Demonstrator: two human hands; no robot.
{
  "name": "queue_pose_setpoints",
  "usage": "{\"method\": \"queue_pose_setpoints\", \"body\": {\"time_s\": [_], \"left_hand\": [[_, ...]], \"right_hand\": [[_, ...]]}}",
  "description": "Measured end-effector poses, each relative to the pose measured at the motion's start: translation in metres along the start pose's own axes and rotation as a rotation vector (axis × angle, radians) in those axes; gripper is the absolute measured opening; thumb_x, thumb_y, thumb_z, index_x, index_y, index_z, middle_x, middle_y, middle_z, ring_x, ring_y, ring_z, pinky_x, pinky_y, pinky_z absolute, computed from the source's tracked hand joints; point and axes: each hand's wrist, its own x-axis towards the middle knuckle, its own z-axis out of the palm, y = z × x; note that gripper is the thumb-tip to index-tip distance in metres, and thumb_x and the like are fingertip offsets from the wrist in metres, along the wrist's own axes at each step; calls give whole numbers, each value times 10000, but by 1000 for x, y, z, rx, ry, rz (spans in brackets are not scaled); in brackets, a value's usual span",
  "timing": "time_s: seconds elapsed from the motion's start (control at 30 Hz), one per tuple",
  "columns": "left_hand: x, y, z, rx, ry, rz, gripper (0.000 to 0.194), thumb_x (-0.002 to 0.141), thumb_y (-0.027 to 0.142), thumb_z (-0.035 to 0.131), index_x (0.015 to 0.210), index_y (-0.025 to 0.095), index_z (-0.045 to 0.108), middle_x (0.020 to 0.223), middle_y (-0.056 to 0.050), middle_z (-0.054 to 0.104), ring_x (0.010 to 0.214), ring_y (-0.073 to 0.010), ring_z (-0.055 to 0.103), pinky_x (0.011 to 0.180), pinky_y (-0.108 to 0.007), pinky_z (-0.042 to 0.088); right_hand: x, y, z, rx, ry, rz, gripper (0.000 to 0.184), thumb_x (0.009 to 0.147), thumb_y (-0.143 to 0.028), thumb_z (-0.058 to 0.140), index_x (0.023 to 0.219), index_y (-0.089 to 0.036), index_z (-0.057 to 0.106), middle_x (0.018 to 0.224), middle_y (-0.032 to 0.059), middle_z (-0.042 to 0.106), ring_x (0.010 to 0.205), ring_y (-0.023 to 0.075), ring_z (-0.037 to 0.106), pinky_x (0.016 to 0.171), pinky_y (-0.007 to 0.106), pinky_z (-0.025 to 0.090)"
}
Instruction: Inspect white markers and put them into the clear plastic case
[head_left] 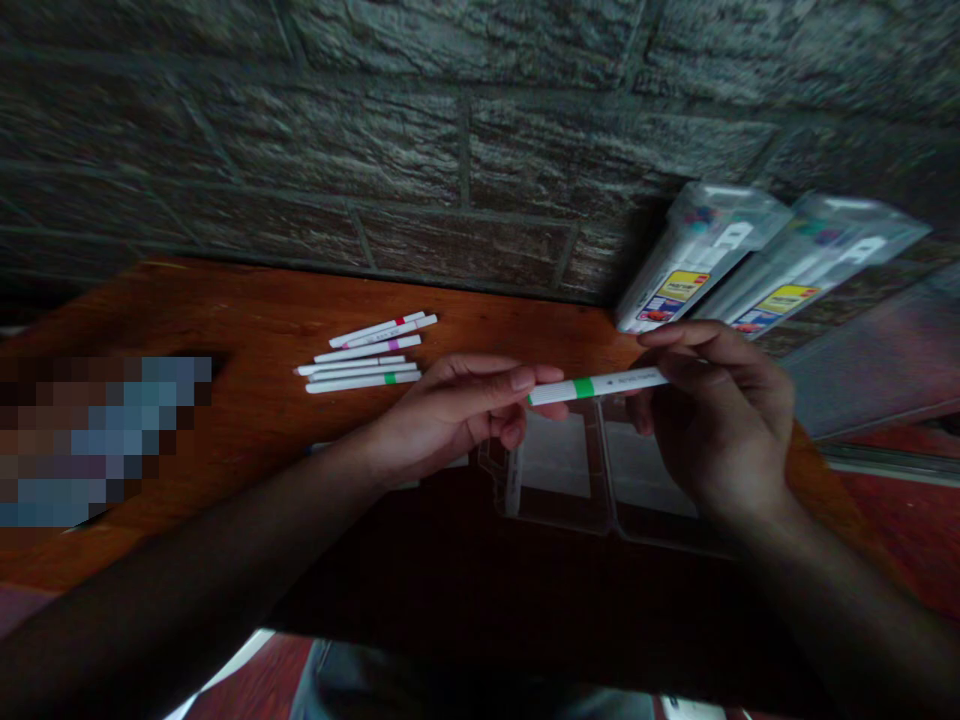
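Note:
Between my hands a white marker pen (600,385) with a green band and a green tip end is held nearly level. My right hand (720,410) pinches its right end between thumb and fingers. At the green end, my left hand (472,400) has its thumb and fingers closed about the pen. Below the hands lies an opened clear plastic case (606,500) with pale rectangles inside, partly hidden by my right hand. Several white marker pens (367,358) with red, purple and green bands lie in a loose group on the wooden table, left of my hands.
Two clear plastic marker cases (679,270) with yellow labels stand against the stone wall (510,150) at the back right. A blurred-out bluish object (112,440) lies on the left of the wooden table (225,310). My left forearm hides some pale items.

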Motion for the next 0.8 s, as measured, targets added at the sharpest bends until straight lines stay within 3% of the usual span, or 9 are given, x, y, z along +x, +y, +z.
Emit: {"method": "queue_pose_setpoints", "body": {"time_s": [0.37,0.8], "left_hand": [[3,-2,-2,-8,-18,8,194,932,325,813,1056,183,860,912,-85,840,578,-74,651,574,-181,531],[-1,1,2,41,5,24,234,847,300,895,1068,226,866,923,-67,851,589,-54,626,584,-155,511]], "right_hand": [[-4,2,1,-23,37,-212,146,936,-130,695,976,-206,812,682,-30,603,444,104,559,354,252,400],[-4,5,0,-3,21,-215,186,963,-97,673,996,-210,816,644,-38,562,441,106,550,358,263,381]]}}
